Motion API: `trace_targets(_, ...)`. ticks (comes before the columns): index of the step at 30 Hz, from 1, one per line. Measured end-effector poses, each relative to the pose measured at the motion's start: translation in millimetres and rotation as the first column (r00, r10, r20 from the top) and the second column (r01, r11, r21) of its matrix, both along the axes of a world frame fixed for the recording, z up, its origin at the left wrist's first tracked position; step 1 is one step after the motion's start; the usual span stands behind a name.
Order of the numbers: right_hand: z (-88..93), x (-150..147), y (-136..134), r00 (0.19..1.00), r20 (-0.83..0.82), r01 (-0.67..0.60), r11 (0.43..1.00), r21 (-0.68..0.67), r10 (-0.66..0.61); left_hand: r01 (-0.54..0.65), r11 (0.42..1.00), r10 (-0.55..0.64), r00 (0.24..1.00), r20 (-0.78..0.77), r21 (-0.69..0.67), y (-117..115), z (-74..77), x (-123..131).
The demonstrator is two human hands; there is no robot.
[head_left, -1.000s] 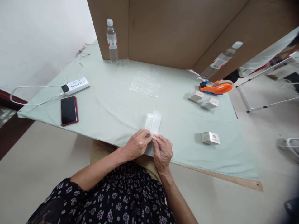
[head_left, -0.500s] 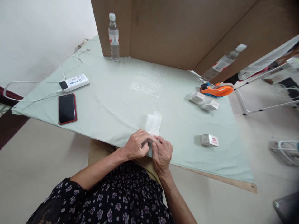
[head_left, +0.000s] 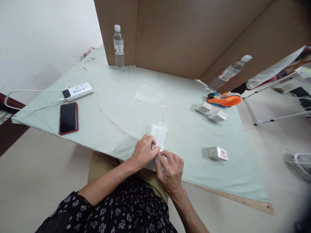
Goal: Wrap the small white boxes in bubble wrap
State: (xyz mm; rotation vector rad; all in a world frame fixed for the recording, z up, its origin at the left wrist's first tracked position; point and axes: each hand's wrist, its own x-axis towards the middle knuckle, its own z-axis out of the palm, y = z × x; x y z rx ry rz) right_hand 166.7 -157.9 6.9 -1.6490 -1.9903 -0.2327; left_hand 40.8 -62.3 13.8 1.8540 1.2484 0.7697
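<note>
A small piece of clear bubble wrap (head_left: 158, 133) lies at the table's near edge, in front of me. My left hand (head_left: 145, 149) is closed on its near end, thumb and fingers pinched together. From the other side my right hand (head_left: 170, 168) meets it, thumb and forefinger pinching the same near end of the wrap. Whether something is rolled inside is hidden by my fingers. Farther back, a flat sheet of bubble wrap (head_left: 152, 93) rests on the green cloth. To the right stands a small white box (head_left: 218, 153).
Two wrapped boxes (head_left: 211, 111) sit by an orange tape dispenser (head_left: 225, 99) at the right. Water bottles stand at the left (head_left: 119, 48) and right (head_left: 229, 73) before a cardboard panel (head_left: 167, 38). A phone (head_left: 68, 118) and a white power bank (head_left: 79, 91) with cables lie left.
The view has tilted slightly, so the table sits lower in the picture. My left fingers have shifted along the wrap, and my right hand has drawn a little right and toward me.
</note>
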Motion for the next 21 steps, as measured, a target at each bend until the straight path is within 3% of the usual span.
trace_targets(6, 4.6, 21.4, 2.3, 0.969, -0.230, -0.079, 0.996, 0.051, 0.089, 0.034, 0.999, -0.036, 0.986, -0.163, -0.011, -3.7, 6.3, 3.2)
trace_targets(10, 9.4, 51.8, 29.3, 0.972, -0.225, -0.062, 0.996, 0.058, 0.074, 0.079, 0.996, -0.070, 0.977, -0.201, 0.039, -6.2, 6.9, 3.8)
trace_targets(12, 16.3, 64.4, 49.8, 0.978, -0.142, -0.167, 0.984, -0.068, 0.156, 0.107, 0.991, -0.090, 0.976, -0.201, 0.076, -6.6, 6.2, 3.8)
trace_targets(15, 32.9, 72.5, 82.4, 0.951, 0.048, -0.278, 0.910, -0.307, 0.306, 0.136, 0.985, -0.112, 0.973, -0.203, 0.105, -6.3, 5.7, 4.1)
trace_targets(21, 60.3, 61.8, 128.7, 0.826, 0.234, -0.279, 0.732, -0.621, 0.513, 0.138, 0.988, -0.122, 0.973, -0.195, 0.072, -6.8, 6.8, 3.9)
